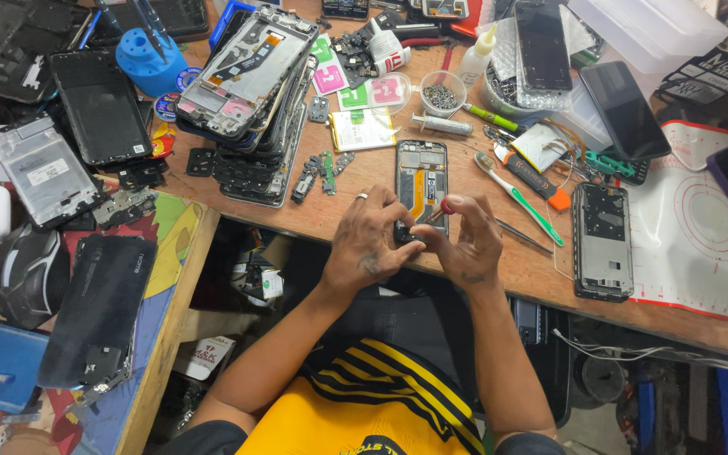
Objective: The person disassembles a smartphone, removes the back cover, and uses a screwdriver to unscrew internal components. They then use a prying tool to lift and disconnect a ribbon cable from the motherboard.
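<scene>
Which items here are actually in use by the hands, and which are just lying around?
In use:
- opened phone, steadied by the left hand
- red-handled screwdriver, held in the right hand

Lying about:
- toothbrush
- second opened phone
- stack of phone frames
- syringe
- cup of screws
- black phone back cover

2 bare hands work at the bench's near edge: the left hand [370, 240] and the right hand [463, 240], both on 1 opened phone [421, 181]. At 3 o'clock from it lies 1 more opened phone frame [603, 242]. At 1 o'clock rest 2 dark phones with their screens up [543, 44] [625, 109]. At 10 o'clock sits 1 stack of phone frames [254, 93]. Also visible: 1 toothbrush [519, 197], 1 syringe [441, 125], 1 small cup of screws [442, 91], 1 blue tool stand [150, 57].
</scene>
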